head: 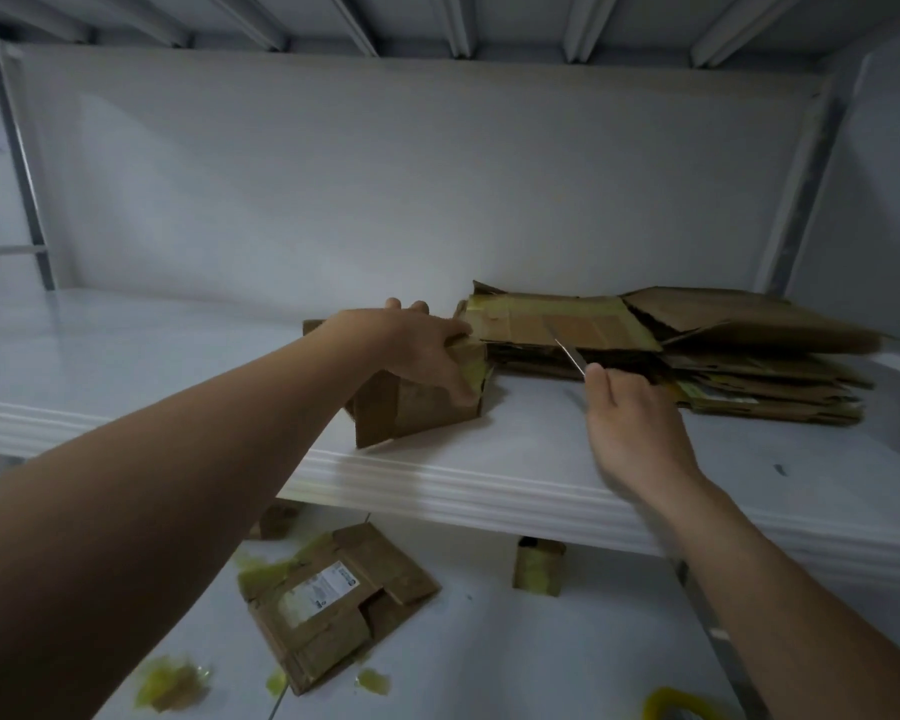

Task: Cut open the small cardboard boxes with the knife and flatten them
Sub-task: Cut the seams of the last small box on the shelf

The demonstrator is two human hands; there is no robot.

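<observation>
Gripping the small cardboard box [417, 407] from above, the left hand [422, 345] curls its fingers over the top and pins the box to the white shelf [437, 480]. The right hand [635, 423] is closed round the handle of the knife [570, 353]. The handle itself is hidden inside the fist, and the blade projects up and away from the knuckles, toward the gap between the held box and the stack of flattened cardboard [723, 356] just beyond the blade. The principal hazard appears to be the short span between blade tip and the left hand's fingers: a cut started with force, or a blade that snags on the yellowish tape and then releases, could travel straight into that hand. A second hazard is the box's position close to the shelf's front lip, on the near side of the left grip. Downward or sideways knife pressure may tip it over the edge. The adjoining stack also limits room for the blade. The shelf surface is smooth, pale and likely slippery under cardboard, backed by a plain white panel, with ribbed boards overhead. Below both hands, the floor holds an opened box with a label [333, 600], two smaller cardboard pieces and torn scraps of tape [172, 683].
</observation>
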